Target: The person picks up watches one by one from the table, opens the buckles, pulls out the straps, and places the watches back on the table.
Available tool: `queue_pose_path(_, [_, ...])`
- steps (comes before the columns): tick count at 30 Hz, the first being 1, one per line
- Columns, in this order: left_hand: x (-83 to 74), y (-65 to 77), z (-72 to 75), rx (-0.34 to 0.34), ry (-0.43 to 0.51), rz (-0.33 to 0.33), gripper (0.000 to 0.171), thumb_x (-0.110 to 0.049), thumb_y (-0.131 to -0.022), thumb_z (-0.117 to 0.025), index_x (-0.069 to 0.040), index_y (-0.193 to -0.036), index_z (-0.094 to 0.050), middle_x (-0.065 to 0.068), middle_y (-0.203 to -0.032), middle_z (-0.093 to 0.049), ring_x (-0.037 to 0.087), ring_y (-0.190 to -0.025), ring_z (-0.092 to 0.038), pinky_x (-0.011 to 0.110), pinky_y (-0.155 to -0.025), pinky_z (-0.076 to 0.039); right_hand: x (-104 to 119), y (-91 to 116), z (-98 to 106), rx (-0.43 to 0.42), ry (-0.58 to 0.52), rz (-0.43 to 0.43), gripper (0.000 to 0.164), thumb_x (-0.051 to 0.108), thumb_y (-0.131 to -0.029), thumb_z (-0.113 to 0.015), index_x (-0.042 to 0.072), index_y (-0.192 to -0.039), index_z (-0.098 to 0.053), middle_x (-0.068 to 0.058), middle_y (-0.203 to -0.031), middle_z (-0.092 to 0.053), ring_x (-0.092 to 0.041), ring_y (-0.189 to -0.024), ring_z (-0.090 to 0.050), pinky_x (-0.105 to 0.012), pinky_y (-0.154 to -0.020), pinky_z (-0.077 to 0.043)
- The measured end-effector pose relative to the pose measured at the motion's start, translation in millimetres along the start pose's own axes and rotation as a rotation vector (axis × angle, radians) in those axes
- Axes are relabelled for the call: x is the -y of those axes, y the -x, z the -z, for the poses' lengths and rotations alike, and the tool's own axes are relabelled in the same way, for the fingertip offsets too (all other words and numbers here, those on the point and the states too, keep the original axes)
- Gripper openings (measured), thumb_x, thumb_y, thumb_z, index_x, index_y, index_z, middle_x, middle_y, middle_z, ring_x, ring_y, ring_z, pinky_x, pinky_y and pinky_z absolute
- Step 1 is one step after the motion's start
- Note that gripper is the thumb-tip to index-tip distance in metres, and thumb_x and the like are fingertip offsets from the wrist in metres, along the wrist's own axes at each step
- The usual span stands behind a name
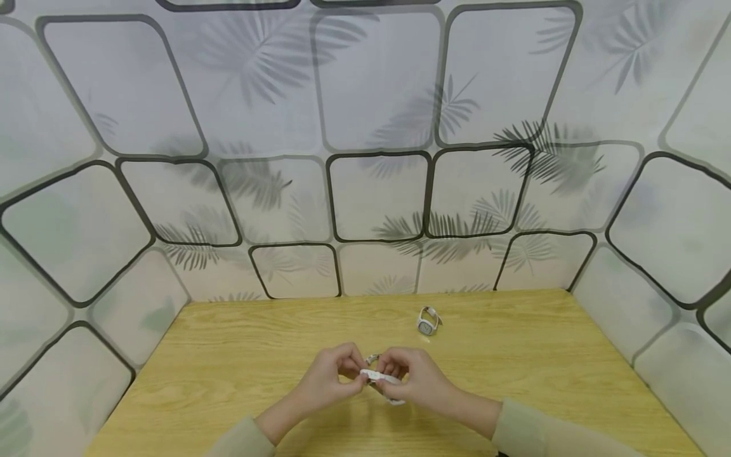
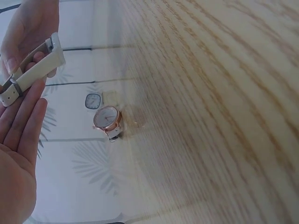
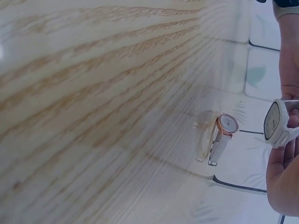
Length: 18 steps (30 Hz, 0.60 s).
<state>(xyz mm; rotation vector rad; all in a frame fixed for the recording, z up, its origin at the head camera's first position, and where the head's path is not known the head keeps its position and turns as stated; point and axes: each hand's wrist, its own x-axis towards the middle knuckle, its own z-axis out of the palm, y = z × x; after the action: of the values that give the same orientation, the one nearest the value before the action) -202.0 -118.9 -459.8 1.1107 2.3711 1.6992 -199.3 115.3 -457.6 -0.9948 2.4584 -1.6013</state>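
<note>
My left hand (image 1: 331, 376) and right hand (image 1: 421, 379) meet close over the wooden table, both pinching the strap of one white watch (image 1: 394, 381). In the left wrist view its strap runs through a metal buckle (image 2: 17, 88) beside the fingers. The right wrist view shows its dial (image 3: 272, 121) turned sideways. Just beyond the hands, partly hidden by them in the head view, is a round rose-gold watch (image 2: 106, 117) with a pale strap. Farther back stands a white watch with a squarish case (image 1: 426, 325), its strap curved into a loop.
The light wooden table (image 1: 257, 343) is enclosed at the back and both sides by pale panels (image 1: 377, 190) patterned with dark-lined shapes and leaves. Light green sleeves (image 1: 525, 428) cover the forearms. The table top shines with faint reflections.
</note>
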Motion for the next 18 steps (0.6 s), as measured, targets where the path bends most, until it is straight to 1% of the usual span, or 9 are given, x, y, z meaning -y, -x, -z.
queue_pose_path(4, [0.7,0.4,0.0,0.003,0.011,0.002,0.009,0.01,-0.094,-0.068,0.002,-0.096,-0.065,0.021,-0.089,-0.077,0.012,-0.087,-0.079,0.025,-0.077,-0.066,-0.6,0.2,-0.1,0.003,-0.004,0.005,0.007,0.007,-0.09,-0.079,0.004,-0.094,-0.073,-0.008,-0.081,-0.071,0.005,-0.073,-0.058,-0.017,-0.065,-0.057])
queue_pose_path(8, [-0.4,0.7,0.2,0.007,0.004,0.002,0.007,0.007,-0.095,-0.068,0.002,-0.098,-0.065,0.021,-0.09,-0.079,0.007,-0.088,-0.078,0.025,-0.076,-0.066,-0.8,0.5,-0.4,0.007,-0.009,0.009,0.006,0.006,-0.091,-0.078,0.004,-0.094,-0.073,-0.009,-0.081,-0.071,0.005,-0.072,-0.058,-0.018,-0.064,-0.057])
queue_pose_path(11, [-2.5,0.3,0.1,0.012,-0.013,0.012,0.008,0.002,-0.096,-0.072,0.001,-0.102,-0.066,0.019,-0.092,-0.08,0.004,-0.088,-0.076,0.025,-0.078,-0.065,-0.9,0.2,-0.4,0.007,-0.009,0.013,0.005,0.005,-0.091,-0.078,0.004,-0.094,-0.073,-0.009,-0.081,-0.071,0.005,-0.072,-0.058,-0.018,-0.063,-0.057])
queue_pose_path(14, [-5.1,-0.7,-0.5,0.016,-0.031,0.031,0.013,-0.004,-0.096,-0.076,0.001,-0.105,-0.069,0.018,-0.095,-0.08,0.002,-0.086,-0.075,0.025,-0.079,-0.065,-1.2,-0.4,-0.4,0.006,-0.004,0.014,0.005,0.004,-0.091,-0.078,0.004,-0.094,-0.073,-0.009,-0.081,-0.071,0.006,-0.073,-0.057,-0.018,-0.063,-0.057])
queue_pose_path(18, [-7.0,-1.8,-1.7,0.008,-0.063,0.049,0.012,-0.009,-0.096,-0.079,-0.002,-0.103,-0.074,0.015,-0.097,-0.079,0.0,-0.084,-0.073,0.024,-0.079,-0.065,-1.3,-0.4,-0.4,0.006,0.003,0.016,0.005,0.005,-0.092,-0.078,0.004,-0.094,-0.073,-0.008,-0.081,-0.071,0.006,-0.073,-0.057,-0.018,-0.063,-0.057])
